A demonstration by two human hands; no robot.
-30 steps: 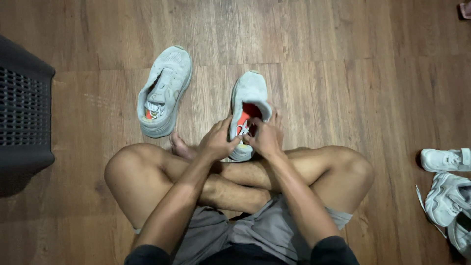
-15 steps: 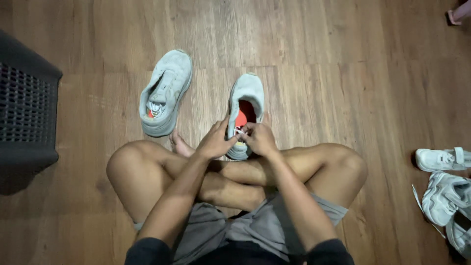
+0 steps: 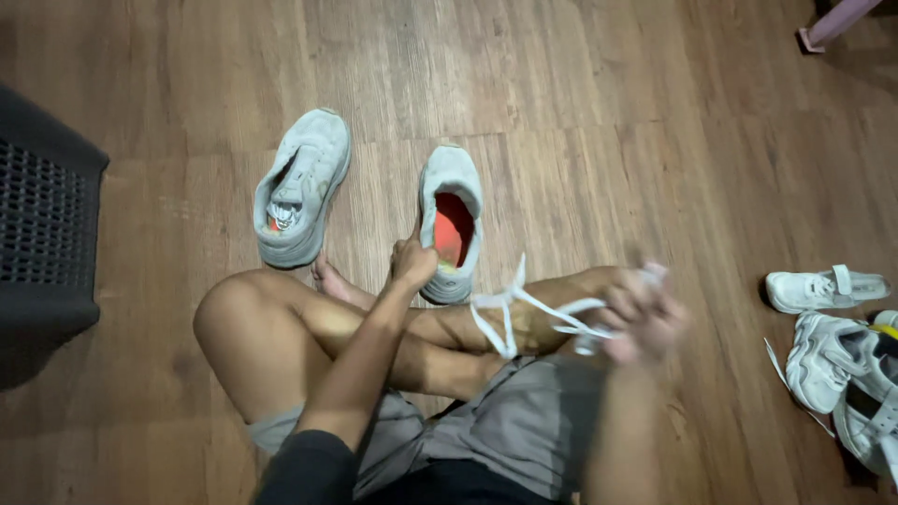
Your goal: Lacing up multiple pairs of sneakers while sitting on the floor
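A: Where is the white shoelace (image 3: 533, 309) lying?
B: Trailing across the crossed legs, right hand (image 3: 641, 318) blurred, fingers clenching one end.
A: Left hand (image 3: 413, 262)?
B: Fingers curling, gripping the grey shoe (image 3: 449, 220) on the wooden floor (image 3: 580, 112).

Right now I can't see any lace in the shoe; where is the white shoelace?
The white shoelace hangs from the right hand, right of the orange-lined shoe, over the crossed legs.
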